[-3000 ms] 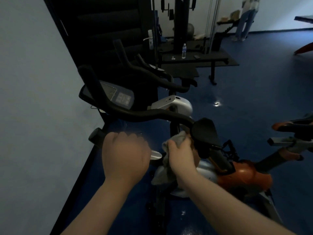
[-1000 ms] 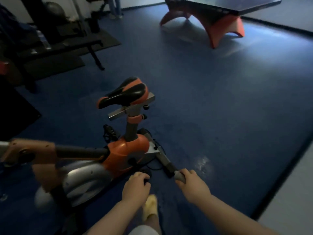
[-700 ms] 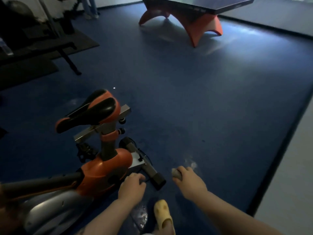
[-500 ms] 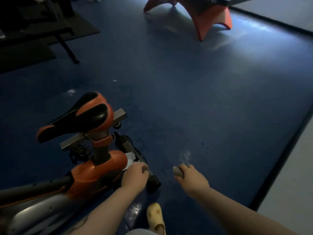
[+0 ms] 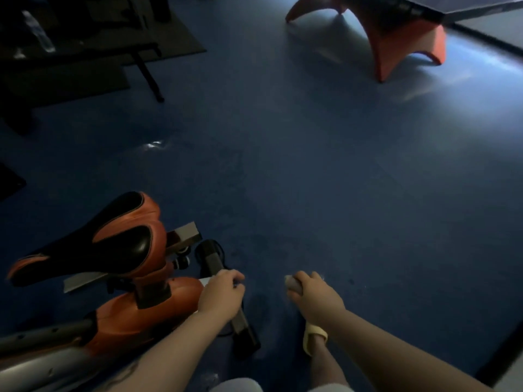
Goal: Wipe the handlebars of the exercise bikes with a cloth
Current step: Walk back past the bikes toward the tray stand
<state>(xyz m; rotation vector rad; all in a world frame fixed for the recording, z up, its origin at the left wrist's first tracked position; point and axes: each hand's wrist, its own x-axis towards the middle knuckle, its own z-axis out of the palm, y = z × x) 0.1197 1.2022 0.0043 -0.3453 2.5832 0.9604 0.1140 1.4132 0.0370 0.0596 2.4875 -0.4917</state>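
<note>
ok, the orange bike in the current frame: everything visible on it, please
The orange bike fills the lower left, seen from behind. Its saddle, black with orange panels, sits on a grey slide rail above an orange post collar. The glossy orange shell meets a silver-grey housing at the bottom left edge. A dark rear floor bar with black end caps lies on the blue floor. The left hand hovers in front of that bar; contact cannot be told. No handlebars are in view.

Lower left of the frame: an exercise bike (image 5: pixel 147 315) with an orange body, an orange-and-black saddle (image 5: pixel 113 244) and a grey frame tube. The floor (image 5: pixel 311 179) is deep blue. Upper right, a table (image 5: pixel 402 38) has orange legs. Bottom centre, a pale yellow slipper (image 5: pixel 312 336). The cloth (image 5: pixel 293 284) is light grey.
</note>
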